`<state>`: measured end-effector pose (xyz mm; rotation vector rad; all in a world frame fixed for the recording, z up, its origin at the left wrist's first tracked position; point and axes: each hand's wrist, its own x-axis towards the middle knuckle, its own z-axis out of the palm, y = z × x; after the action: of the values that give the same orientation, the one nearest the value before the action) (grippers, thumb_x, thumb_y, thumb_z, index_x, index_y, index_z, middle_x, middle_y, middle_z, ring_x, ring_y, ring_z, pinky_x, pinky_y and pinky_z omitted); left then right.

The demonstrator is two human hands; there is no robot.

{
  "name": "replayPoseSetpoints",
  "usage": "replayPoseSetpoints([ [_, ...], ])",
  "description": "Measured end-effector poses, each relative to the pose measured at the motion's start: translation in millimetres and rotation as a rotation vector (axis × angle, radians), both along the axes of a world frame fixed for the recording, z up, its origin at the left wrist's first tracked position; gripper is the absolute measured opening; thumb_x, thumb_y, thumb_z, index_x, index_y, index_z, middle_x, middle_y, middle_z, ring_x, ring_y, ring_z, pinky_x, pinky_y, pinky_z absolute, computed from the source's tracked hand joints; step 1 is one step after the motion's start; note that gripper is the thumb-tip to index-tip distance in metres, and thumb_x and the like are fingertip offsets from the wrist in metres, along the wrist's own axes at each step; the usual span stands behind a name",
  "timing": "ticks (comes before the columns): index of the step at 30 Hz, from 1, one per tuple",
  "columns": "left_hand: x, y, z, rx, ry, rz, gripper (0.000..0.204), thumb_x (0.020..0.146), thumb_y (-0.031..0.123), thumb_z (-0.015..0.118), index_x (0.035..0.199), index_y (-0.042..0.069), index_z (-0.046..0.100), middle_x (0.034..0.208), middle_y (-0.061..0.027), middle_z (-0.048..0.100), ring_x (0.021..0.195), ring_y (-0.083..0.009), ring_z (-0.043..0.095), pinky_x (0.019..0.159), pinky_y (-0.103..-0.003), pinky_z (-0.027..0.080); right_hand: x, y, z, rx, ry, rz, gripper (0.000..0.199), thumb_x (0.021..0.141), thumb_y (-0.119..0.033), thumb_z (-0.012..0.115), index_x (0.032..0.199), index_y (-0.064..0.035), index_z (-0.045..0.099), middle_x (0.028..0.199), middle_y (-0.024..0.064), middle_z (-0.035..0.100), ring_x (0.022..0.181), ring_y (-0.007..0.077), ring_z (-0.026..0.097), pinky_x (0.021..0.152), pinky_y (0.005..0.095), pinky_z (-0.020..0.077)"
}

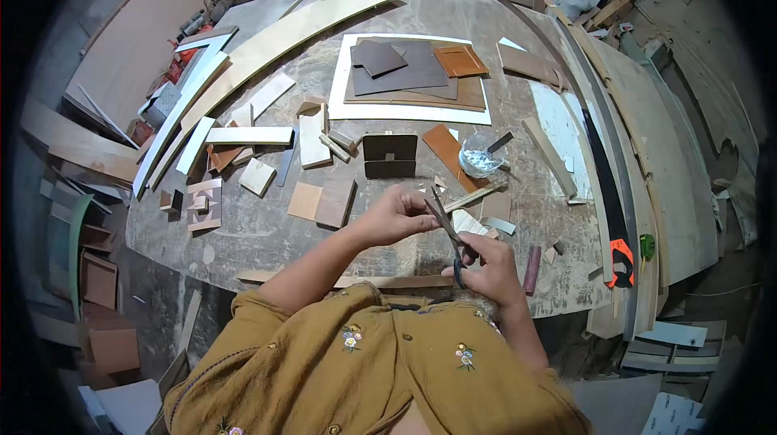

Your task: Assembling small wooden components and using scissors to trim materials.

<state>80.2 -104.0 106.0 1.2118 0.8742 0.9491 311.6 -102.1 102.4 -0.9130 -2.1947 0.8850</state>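
My right hand (494, 269) is closed round the dark handles of a pair of scissors (443, 216), whose blades point up and away from me, slightly parted. Close by on the left, my left hand (395, 216) has its thumb and fingertips pinched together beside the blades. What it pinches, if anything, is too small to make out. Both hands are over the near part of the worktable (243, 253). Just beyond them stands a dark brown folded piece (390, 156). A block with a pale face and a brown face (324, 202) lies left of my left hand.
A clear tub with white stuff (480, 161) sits beyond the scissors. Flat brown panels (405, 67) lie on a white board (336, 99) farther back. Wood offcuts (259, 176) crowd the left; a handsaw with an orange handle (622, 261) lies along the right edge, near a dark red cylinder (532, 271).
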Motion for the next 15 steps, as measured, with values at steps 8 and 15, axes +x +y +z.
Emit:
replayPoseSetpoints([
  [8, -4.8, 4.2, 8.9, 0.023, 0.099, -0.049, 0.013, 0.079, 0.011, 0.071, 0.082, -0.001, 0.066, 0.068, 0.0018, 0.06, 0.062, -0.0052, 0.05, 0.055, -0.022, 0.041, 3.0, 0.4, 0.5, 0.037, -0.024, 0.021, 0.05, 0.059, -0.014, 0.079, 0.104, -0.0011, 0.062, 0.066, 0.0057, 0.057, 0.057, 0.016, 0.053, 0.055, 0.0288, 0.0437],
  [15, -6.5, 5.9, 9.4, 0.018, 0.228, -0.057, 0.013, 0.078, 0.011, 0.072, 0.081, -0.001, 0.067, 0.066, 0.0012, 0.06, 0.061, -0.0051, 0.049, 0.054, -0.023, 0.041, 4.1, 0.7, -4.5, 0.061, -0.006, 0.026, 0.05, 0.06, -0.015, 0.08, 0.104, -0.0001, 0.062, 0.074, 0.0092, 0.062, 0.058, 0.0162, 0.055, 0.055, 0.0285, 0.0447],
])
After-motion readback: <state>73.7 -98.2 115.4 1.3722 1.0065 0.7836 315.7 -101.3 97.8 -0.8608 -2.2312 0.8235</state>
